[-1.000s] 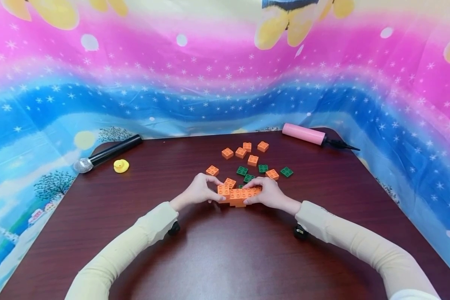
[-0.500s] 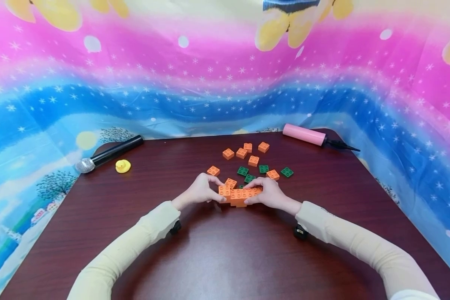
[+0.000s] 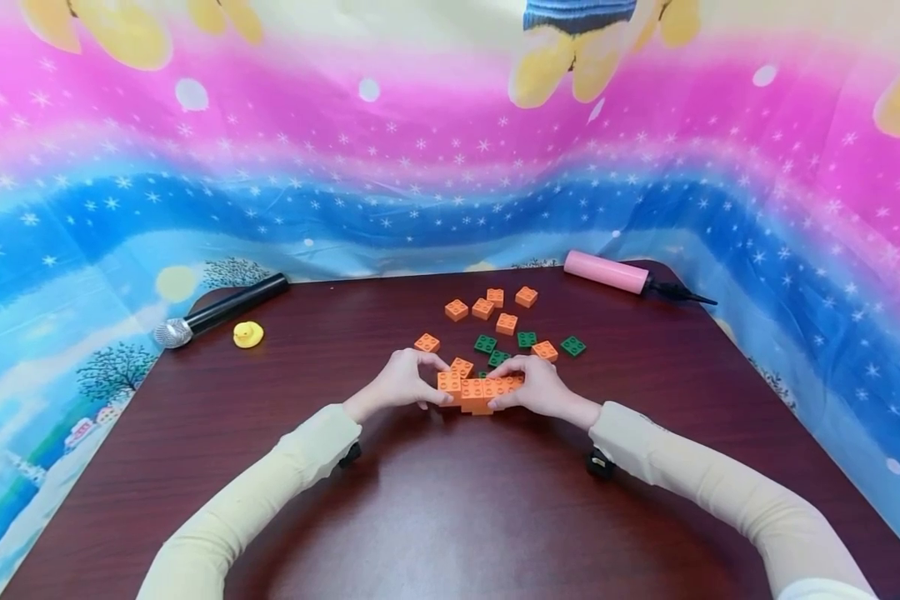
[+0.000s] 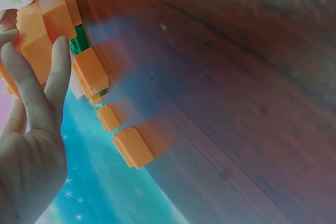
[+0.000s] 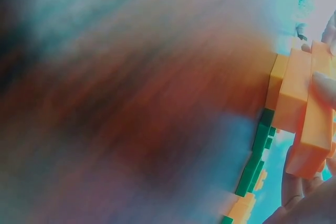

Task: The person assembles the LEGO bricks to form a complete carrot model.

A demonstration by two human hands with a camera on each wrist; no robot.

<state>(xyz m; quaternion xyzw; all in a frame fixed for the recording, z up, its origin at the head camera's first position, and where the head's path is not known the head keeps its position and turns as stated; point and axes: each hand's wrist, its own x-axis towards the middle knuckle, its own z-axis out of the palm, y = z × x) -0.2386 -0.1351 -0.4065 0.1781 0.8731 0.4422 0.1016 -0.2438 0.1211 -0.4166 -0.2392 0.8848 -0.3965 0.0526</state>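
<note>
Between my two hands is a joined assembly of orange toy building bricks (image 3: pixel 474 393), close over the table, with a narrower part at its bottom middle. My left hand (image 3: pixel 400 382) pinches the left-end brick with thumb and fingers. At the other end, my right hand (image 3: pixel 542 386) grips the right part, its thumb on the near side. In the left wrist view the left fingers (image 4: pixel 60 72) lie along the orange brick sides. The right wrist view shows the right thumb (image 5: pixel 324 88) pressed on a long orange side face.
Behind the hands lie several loose orange bricks (image 3: pixel 456 310) and several green bricks (image 3: pixel 485 343). A microphone (image 3: pixel 225 308) and a yellow rubber duck (image 3: pixel 247 335) are at the back left. A pink hand pump (image 3: pixel 606 272) lies at the back right, before a patterned cloth (image 3: pixel 420 192).
The left-end brick sits slightly lower against the assembly than a second ago. Both hands keep their grip almost in place, and the head view shifts a little.
</note>
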